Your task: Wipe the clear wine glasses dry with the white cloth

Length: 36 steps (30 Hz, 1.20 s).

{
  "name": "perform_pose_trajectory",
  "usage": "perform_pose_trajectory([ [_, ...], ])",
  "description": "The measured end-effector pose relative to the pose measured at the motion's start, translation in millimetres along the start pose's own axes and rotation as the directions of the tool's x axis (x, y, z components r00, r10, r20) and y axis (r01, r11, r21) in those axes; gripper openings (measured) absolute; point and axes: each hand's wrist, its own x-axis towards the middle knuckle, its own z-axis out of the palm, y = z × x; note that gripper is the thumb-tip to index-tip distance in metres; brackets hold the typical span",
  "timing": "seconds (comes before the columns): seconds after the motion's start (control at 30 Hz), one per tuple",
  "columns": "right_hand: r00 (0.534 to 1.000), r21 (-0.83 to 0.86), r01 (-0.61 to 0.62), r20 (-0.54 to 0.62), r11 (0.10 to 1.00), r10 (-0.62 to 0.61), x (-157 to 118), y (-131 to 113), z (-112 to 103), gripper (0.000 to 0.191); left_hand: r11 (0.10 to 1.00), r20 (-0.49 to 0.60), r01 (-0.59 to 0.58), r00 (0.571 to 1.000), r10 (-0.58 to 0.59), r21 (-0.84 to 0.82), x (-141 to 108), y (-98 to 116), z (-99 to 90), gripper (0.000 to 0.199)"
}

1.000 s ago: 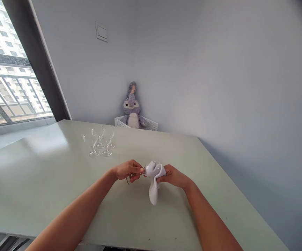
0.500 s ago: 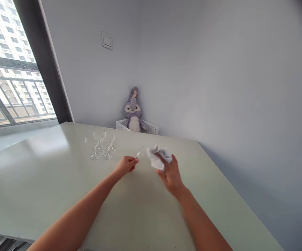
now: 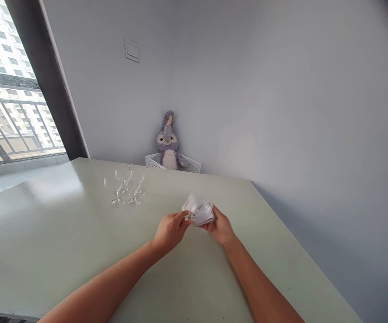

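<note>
My left hand [image 3: 172, 229] is closed, fingertips pinching the stem or foot of a small glass [image 3: 190, 216]. Only a little of that glass shows, since a white cloth [image 3: 203, 214] covers most of it. Around the cloth, on its right side, my right hand [image 3: 220, 225] is closed and presses it against the glass. Both hands are close together above the table. To the left, several clear stemmed glasses [image 3: 117, 199] stand upright in a group, apart from my hands.
The pale green table [image 3: 62, 242] reaches to the wall corner. A purple plush rabbit [image 3: 169, 148] sits in a white perforated basket [image 3: 192, 165] behind its far edge. A window [image 3: 15, 103] is on the left, and a light switch [image 3: 132, 50] is on the wall.
My left hand has moved right with the glass, and my right hand has come lower with the cloth. The cloth, formerly apart from the glass, now wraps it.
</note>
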Motion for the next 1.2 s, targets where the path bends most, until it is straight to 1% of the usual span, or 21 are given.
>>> perform_pose_trajectory([
  [0.07, 0.997, 0.071, 0.029, 0.069, 0.997, -0.034, -8, 12, 17, 0.040, 0.991, -0.043, 0.109, 0.993, -0.113, -0.074, 5, -7, -1.0, 0.028],
  [0.13, 0.988, 0.012, 0.107, 0.114, 0.994, -0.108, -19, 24, 34, 0.044, 0.976, -0.073, 0.181, 0.979, -0.191, -0.123, 8, -15, -1.9, 0.029],
  [0.2, 0.973, -0.095, 0.176, 0.165, 0.980, -0.159, -27, 34, 45, 0.046, 0.967, -0.107, 0.203, 0.970, -0.220, -0.155, 10, -22, -1.0, 0.029],
  [0.3, 0.964, -0.167, 0.200, 0.208, 0.965, -0.163, -34, 41, 51, 0.047, 0.982, -0.177, 0.122, 0.973, -0.147, -0.146, 8, -24, 5.7, 0.028],
  [0.4, 0.978, -0.134, 0.145, 0.170, 0.980, -0.121, -33, 41, 50, 0.044, 0.999, -0.233, 0.001, 0.972, -0.009, -0.036, 3, -16, 14.8, 0.034],
  [0.47, 0.978, -0.113, 0.146, 0.167, 0.983, -0.126, -31, 38, 48, 0.042, 0.998, -0.183, -0.061, 0.982, 0.054, -0.034, 1, -10, 17.0, 0.045],
  [0.53, 0.973, -0.114, 0.169, 0.176, 0.979, -0.148, -29, 33, 46, 0.041, 0.980, -0.056, -0.081, 0.996, 0.073, -0.181, 1, -7, 13.3, 0.051],
  [0.57, 0.973, -0.119, 0.168, 0.181, 0.978, -0.145, -29, 30, 44, 0.040, 0.949, 0.026, -0.049, 0.998, 0.060, -0.310, 2, -6, 9.2, 0.050],
  [0.6, 0.975, -0.123, 0.149, 0.186, 0.981, -0.125, -28, 28, 42, 0.038, 0.890, 0.111, 0.021, 0.993, 0.033, -0.455, 4, -6, 4.2, 0.046],
  [0.67, 0.976, -0.123, 0.066, 0.216, 0.990, -0.038, -28, 24, 38, 0.035, 0.677, 0.265, 0.216, 0.964, -0.032, -0.703, 7, -7, -6.3, 0.039],
  [0.73, 0.952, -0.139, -0.045, 0.294, 0.989, 0.084, -30, 22, 34, 0.034, 0.426, 0.377, 0.364, 0.925, -0.057, -0.828, 8, -9, -13.7, 0.043],
  [0.8, 0.913, -0.184, -0.121, 0.364, 0.975, 0.182, -32, 20, 33, 0.035, 0.260, 0.421, 0.421, 0.905, -0.056, -0.869, 9, -9, -15.8, 0.054],
  [0.87, 0.896, -0.254, -0.107, 0.394, 0.961, 0.204, -32, 19, 33, 0.036, 0.196, 0.417, 0.425, 0.905, -0.082, -0.884, 9, -10, -13.7, 0.055],
  [0.93, 0.912, -0.377, 0.025, 0.388, 0.926, 0.133, -31, 18, 33, 0.034, 0.201, 0.369, 0.396, 0.916, -0.160, -0.896, 10, -11, -10.2, 0.050],
  [0.97, 0.922, -0.466, 0.127, 0.380, 0.875, 0.068, -31, 18, 32, 0.033, 0.206, 0.344, 0.382, 0.918, -0.199, -0.901, 11, -12, -8.6, 0.048],
  [1.0, 0.928, -0.566, 0.242, 0.371, 0.788, -0.018, -30, 17, 32, 0.031, 0.206, 0.323, 0.371, 0.917, -0.233, -0.905, 12, -13, -7.5, 0.047],
  [1.03, 0.922, -0.664, 0.351, 0.366, 0.660, -0.123, -31, 17, 31, 0.029, 0.197, 0.308, 0.364, 0.914, -0.264, -0.911, 13, -13, -7.0, 0.047],
  [1.07, 0.898, -0.745, 0.440, 0.375, 0.502, -0.231, -31, 16, 30, 0.028, 0.179, 0.295, 0.355, 0.910, -0.293, -0.918, 14, -14, -7.0, 0.047],
  [1.1, 0.855, -0.798, 0.503, 0.403, 0.332, -0.328, -33, 16, 30, 0.028, 0.156, 0.280, 0.343, 0.904, -0.322, -0.926, 14, -15, -7.6, 0.048],
  [1.13, 0.796, -0.817, 0.552, 0.456, 0.168, -0.398, -36, 15, 31, 0.027, 0.132, 0.262, 0.326, 0.898, -0.353, -0.936, 15, -16, -8.7, 0.047],
  [1.2, 0.670, -0.764, 0.638, 0.614, -0.099, -0.419, -41, 14, 34, 0.026, 0.089, 0.234, 0.295, 0.878, -0.417, -0.951, 17, -18, -11.7, 0.043],
])
